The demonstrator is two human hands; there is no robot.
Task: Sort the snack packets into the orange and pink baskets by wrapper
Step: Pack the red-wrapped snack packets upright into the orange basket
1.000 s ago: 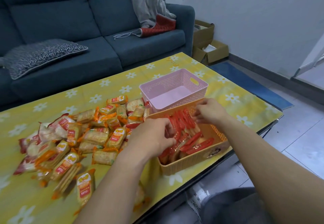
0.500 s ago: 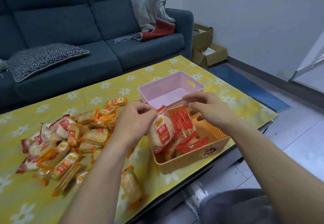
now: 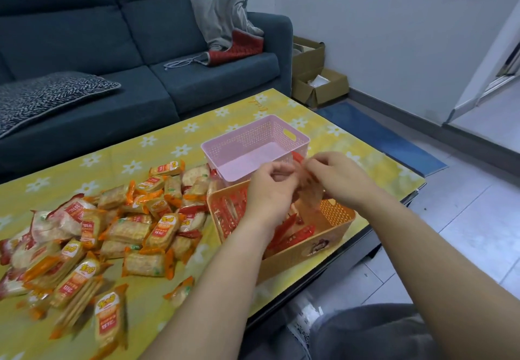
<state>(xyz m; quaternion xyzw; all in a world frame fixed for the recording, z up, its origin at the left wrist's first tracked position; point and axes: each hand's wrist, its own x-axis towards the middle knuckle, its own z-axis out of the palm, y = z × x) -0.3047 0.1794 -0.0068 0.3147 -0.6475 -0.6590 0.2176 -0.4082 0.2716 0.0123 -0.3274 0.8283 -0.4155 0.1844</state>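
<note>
Head view: red-edged snack packet (image 3: 308, 188) pinched between left hand (image 3: 271, 190) and right hand (image 3: 339, 178), above orange basket (image 3: 336, 235); pink basket (image 3: 254, 147) just beyond. Judged light, crinkly, slippery film with brittle contents; grip the sealed edges. Unsorted pile (image 3: 112, 230) lies left.
</note>
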